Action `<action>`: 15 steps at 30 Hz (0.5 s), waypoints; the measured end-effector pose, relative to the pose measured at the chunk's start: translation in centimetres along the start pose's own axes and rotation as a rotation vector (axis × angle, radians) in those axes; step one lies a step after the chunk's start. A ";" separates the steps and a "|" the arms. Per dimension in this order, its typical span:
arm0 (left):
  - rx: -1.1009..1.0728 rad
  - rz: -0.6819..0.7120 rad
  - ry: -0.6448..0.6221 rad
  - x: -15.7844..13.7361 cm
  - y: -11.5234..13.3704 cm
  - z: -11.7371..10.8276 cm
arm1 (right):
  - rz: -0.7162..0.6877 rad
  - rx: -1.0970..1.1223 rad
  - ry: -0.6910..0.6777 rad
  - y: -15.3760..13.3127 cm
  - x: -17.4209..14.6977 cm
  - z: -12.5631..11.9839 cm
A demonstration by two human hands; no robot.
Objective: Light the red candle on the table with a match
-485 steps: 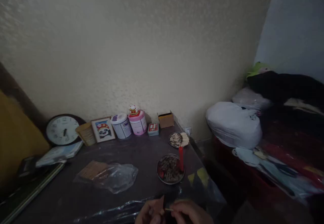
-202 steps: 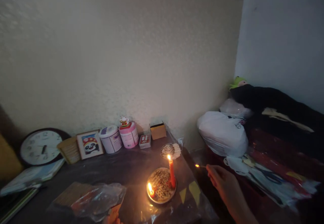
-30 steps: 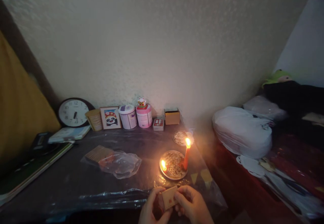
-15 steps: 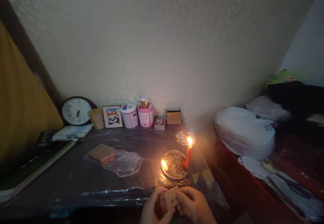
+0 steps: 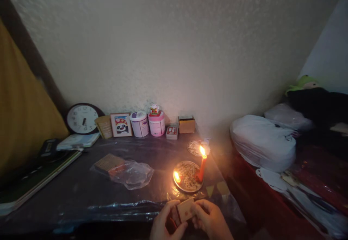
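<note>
From the head view, your left hand and your right hand meet at the bottom edge of the picture, over the near rim of the dark table, which is covered in clear plastic film. Between them you hold a small matchbox: the left fingers close on its left end, the right fingers on its right end and far side. Both hands are grasping it, neither is loose. The box's long axis runs roughly left to right across your body, tilted a little, its broad face turned up toward the camera. Neither hand is nearer; the box sits squarely between the two.

Straight ahead of the box, just beyond your knuckles, stands a round metal dish with a red candle burning upright at its right rim and a second small flame low at its left rim. A smaller dish lies behind it. To the left a crumpled plastic bag lies on the table. Along the wall stand a clock, a framed panda picture, two tubs and a small open carton.
</note>
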State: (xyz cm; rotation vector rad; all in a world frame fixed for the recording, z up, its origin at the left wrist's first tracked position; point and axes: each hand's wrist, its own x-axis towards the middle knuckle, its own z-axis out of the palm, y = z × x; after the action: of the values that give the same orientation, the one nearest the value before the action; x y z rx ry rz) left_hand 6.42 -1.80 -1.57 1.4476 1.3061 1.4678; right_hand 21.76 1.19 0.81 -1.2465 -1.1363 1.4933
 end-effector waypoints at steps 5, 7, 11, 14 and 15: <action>0.019 0.006 -0.007 0.1 0.3 -0.3 | -0.056 -0.034 0.032 -0.1 0.1 -0.2; 0.039 -0.007 0.013 0.1 0.6 -0.3 | -0.073 -0.048 0.034 -0.2 0.0 -0.3; 0.026 -0.023 0.041 0.1 1.0 -0.4 | -0.087 -0.056 0.050 -0.3 0.2 -0.7; -0.031 -0.036 0.026 0.2 1.0 -0.3 | -0.108 -0.012 0.088 -0.1 0.7 -1.5; -0.051 -0.043 0.022 0.2 0.9 -0.2 | -0.106 0.004 0.099 -0.1 0.8 -1.7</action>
State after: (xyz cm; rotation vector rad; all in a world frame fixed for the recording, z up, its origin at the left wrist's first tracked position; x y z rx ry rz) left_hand 6.32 -1.85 -0.61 1.3667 1.2958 1.4819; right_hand 23.36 2.20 0.59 -1.2249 -1.1160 1.3406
